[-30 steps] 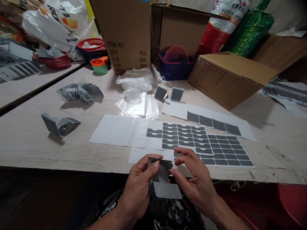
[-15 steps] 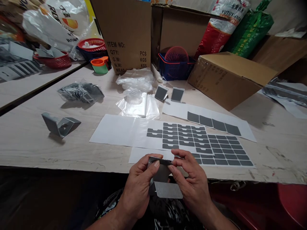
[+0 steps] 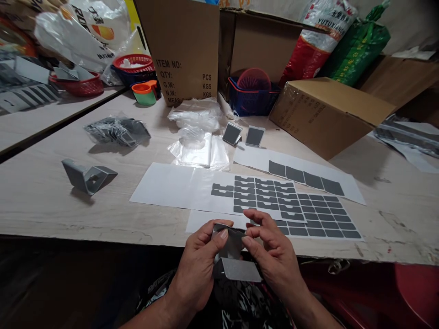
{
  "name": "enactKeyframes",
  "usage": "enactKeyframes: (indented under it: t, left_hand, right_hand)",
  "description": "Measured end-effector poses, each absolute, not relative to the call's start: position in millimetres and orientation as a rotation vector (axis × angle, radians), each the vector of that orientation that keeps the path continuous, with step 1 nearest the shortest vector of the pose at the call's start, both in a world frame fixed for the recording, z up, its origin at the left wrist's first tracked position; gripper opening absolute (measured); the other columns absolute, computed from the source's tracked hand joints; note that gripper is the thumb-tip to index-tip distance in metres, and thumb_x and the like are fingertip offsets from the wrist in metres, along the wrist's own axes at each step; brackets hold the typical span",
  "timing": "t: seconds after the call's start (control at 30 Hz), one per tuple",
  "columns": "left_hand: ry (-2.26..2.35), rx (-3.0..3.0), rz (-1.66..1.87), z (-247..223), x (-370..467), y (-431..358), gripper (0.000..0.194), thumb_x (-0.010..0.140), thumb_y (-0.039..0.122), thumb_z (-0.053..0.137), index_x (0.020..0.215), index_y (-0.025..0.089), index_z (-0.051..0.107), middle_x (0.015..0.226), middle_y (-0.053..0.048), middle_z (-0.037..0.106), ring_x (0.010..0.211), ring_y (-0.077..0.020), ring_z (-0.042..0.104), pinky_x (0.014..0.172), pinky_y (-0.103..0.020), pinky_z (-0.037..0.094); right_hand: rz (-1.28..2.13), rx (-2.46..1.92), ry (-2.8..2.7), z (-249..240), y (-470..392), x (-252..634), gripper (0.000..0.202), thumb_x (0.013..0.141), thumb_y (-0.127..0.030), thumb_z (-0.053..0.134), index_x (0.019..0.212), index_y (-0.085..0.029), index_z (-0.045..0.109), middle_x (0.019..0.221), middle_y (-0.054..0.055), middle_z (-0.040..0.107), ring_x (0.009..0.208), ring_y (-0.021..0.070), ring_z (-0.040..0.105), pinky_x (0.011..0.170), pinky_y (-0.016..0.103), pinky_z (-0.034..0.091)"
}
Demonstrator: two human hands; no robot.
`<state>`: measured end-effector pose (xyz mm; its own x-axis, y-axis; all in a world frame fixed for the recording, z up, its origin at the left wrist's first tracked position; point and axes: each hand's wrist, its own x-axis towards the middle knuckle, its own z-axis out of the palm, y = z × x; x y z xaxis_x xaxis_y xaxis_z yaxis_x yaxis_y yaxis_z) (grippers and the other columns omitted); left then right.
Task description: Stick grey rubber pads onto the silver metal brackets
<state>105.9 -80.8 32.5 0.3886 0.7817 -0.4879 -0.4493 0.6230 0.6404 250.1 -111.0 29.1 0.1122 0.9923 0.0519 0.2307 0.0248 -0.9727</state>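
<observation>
A bent grey metal bracket [image 3: 241, 269] is held at the table's front edge, its lower flange pointing right. My left hand [image 3: 202, 260] is closed round its left side, thumb on the upper part. Thumb and fingers of my right hand [image 3: 270, 249] pinch a dark piece at the bracket's top right edge; the index finger is raised. Just beyond my hands lie white sheets [image 3: 171, 185] with rows of dark grey notched stickers [image 3: 267, 193] and rectangular ones [image 3: 317, 215]. Another bracket [image 3: 88, 178] rests on the table at the left.
Bagged metal parts [image 3: 118, 131] and clear plastic bags [image 3: 195, 146] lie mid-table. Two small pieces with dark faces [image 3: 255, 136] stand behind a sheet of square stickers [image 3: 295, 174]. Cartons [image 3: 329, 114], a blue basket [image 3: 252, 101] and a green cup [image 3: 144, 96] are at the back.
The raised index finger of my right hand has shifted slightly up and left. My left hand keeps its hold on the bracket. The whole view has shifted slightly.
</observation>
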Motion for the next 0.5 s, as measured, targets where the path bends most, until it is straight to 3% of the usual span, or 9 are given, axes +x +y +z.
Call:
enactKeyframes:
  t: [0.2,0.5]
  left_hand:
    - [0.838,0.431,0.797,34.6,103.3,-81.7,0.020,0.079,0.028,0.058,0.095,0.016,0.057,0.076,-0.008,0.066,0.064,-0.0202,0.062,0.064,-0.036,0.049]
    - [0.862,0.464,0.767,35.1,103.3,-78.3,0.020,0.080,0.029,0.055,0.096,0.017,0.056,0.076,-0.008,0.066,0.065,-0.0218,0.062,0.062,-0.036,0.048]
  right_hand:
    - [0.808,-1.431,-1.441,29.0,-108.8,251.4,0.017,0.081,-0.019,0.052,0.066,-0.019,0.058,0.116,0.006,0.045,0.111,0.0230,0.045,0.090,0.037,0.041]
    - [0.663,-1.434,-1.565,26.2,-107.9,251.4,0.017,0.081,-0.015,0.050,0.066,-0.018,0.057,0.114,0.009,0.047,0.112,0.0228,0.043,0.090,0.035,0.038]
